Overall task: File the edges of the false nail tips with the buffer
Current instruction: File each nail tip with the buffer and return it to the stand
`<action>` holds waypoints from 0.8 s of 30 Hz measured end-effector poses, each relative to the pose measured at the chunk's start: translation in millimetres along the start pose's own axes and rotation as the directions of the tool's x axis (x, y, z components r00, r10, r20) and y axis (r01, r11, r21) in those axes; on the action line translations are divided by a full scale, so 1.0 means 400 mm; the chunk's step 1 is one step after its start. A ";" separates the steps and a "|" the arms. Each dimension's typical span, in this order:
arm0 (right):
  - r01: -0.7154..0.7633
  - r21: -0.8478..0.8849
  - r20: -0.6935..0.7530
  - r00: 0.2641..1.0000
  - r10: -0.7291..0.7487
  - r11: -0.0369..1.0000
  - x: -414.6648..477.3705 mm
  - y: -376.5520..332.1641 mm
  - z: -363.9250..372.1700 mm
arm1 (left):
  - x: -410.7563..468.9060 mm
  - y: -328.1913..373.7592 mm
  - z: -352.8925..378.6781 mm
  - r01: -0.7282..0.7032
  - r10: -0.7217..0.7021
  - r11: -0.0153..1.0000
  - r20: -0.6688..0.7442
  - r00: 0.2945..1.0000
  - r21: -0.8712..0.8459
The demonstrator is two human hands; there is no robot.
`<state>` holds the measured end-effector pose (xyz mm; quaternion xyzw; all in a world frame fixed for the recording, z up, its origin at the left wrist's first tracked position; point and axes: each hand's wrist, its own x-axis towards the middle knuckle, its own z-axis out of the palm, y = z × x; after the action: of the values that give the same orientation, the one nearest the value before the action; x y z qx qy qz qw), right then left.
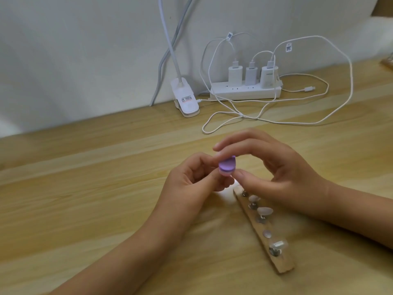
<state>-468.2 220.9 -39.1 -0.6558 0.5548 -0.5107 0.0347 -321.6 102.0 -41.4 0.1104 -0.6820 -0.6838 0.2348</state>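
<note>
- The left hand (pixel 191 179) is up off the table (pixel 85 188). Its fingers are curled, and its thumb and first finger pinch the left side of the purple buffer (pixel 227 165).
- The purple buffer is a small block held in the air between the two hands. It has a pale layer on the bottom. I cannot tell if a nail tip is tucked in there too.
- The right hand (pixel 280 167) bends over the buffer, with its first finger on top and its thumb underneath, so it pinches too.
- The false nail tips (pixel 264 210) sit on metal pins (pixel 260 219) along a wooden strip (pixel 282 262). The strip lies flat, just under the right hand.
- The strip's far end is by the right thumb. Its long side runs toward the person and a bit to the right.
- The right hand is nearer to the tips, so I think the buffer only has to come down and a little right to reach them.
- There is bare table to the left of the strip.
- The clip lamp (pixel 185 99), power strip (pixel 234 95) and cables (pixel 223 124) are well apart, back by the wall.
</note>
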 end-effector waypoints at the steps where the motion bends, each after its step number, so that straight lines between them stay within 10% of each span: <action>1: -0.023 0.022 -0.011 1.000 0.023 0.999 0.001 0.004 -0.001 | 0.000 -0.001 -0.001 0.004 -0.004 1.000 -0.002 1.000 -0.004; 24: -0.001 0.078 -0.037 0.999 0.004 0.997 0.000 0.009 0.007 | -0.003 0.006 0.007 0.014 -0.016 0.999 -0.053 0.998 -0.047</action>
<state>-468.9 217.9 -42.6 -0.6438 0.5357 -0.5441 0.0507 -321.7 105.1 -39.3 0.1280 -0.6585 -0.6982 0.2503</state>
